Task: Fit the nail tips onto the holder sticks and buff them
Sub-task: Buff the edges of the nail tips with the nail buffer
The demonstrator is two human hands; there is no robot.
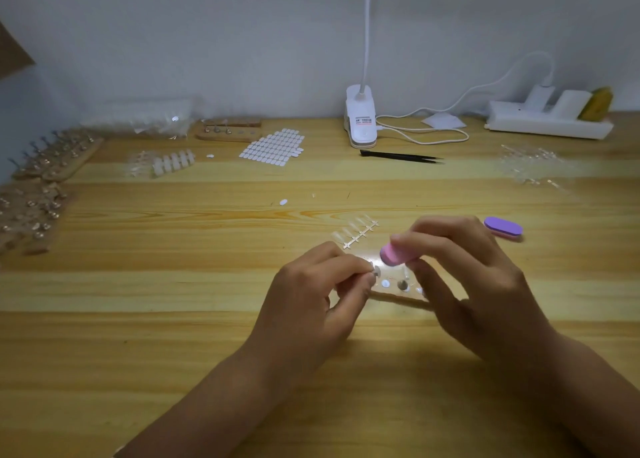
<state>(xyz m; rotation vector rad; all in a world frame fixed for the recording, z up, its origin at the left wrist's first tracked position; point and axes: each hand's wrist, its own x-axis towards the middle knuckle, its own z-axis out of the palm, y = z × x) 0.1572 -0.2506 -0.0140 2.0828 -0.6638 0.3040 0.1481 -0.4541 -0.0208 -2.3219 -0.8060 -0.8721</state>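
Note:
My left hand (322, 294) pinches a small holder stick with a pale nail tip (375, 271) at its fingertips. My right hand (460, 277) grips a pink buffer block (398, 253) just right of that tip, close to touching it. Under both hands lies a wooden holder base (398, 293) with round sockets, partly hidden by the fingers. A strip of clear nail tips (356, 234) lies just beyond the hands.
A purple buffer (503, 229) lies to the right. Black tweezers (401, 156), a sheet of white adhesive tabs (273, 146) and a clip lamp (361, 119) sit further back. Wooden bases with holder sticks (52, 159) line the left edge. Bagged tips (533, 166) lie far right.

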